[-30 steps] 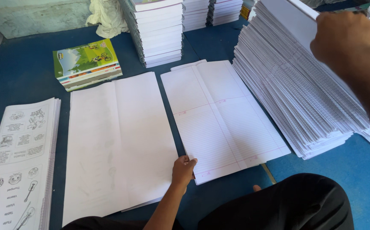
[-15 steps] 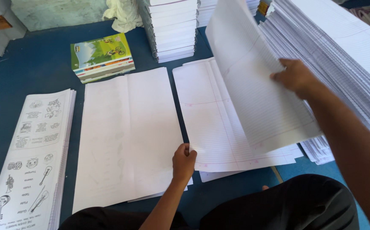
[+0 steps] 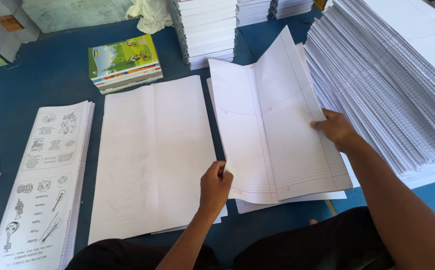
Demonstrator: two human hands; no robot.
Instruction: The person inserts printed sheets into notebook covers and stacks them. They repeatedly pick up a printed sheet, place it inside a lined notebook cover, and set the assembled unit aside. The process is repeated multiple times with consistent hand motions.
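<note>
My right hand (image 3: 336, 129) grips the right edge of a large ruled sheet (image 3: 272, 135), creased down its middle and held slightly raised over a small pile of the same sheets (image 3: 257, 206). My left hand (image 3: 215, 184) pinches that sheet's lower left edge, between the pile and a blank white stack (image 3: 152, 155) to the left. A tall slanting stack of ruled sheets (image 3: 392, 85) rises just right of my right hand.
A stack of printed pages with drawings (image 3: 42, 180) lies at the far left on the blue surface (image 3: 52, 75). Colourful booklets (image 3: 124, 62) and tall white paper piles (image 3: 207, 30) stand at the back. My dark-clothed legs (image 3: 297, 245) are at the bottom.
My right hand took a ruled sheet from the tall right stack and swung it down and left over the middle pile. My left hand shifted right and caught its lower left edge.
</note>
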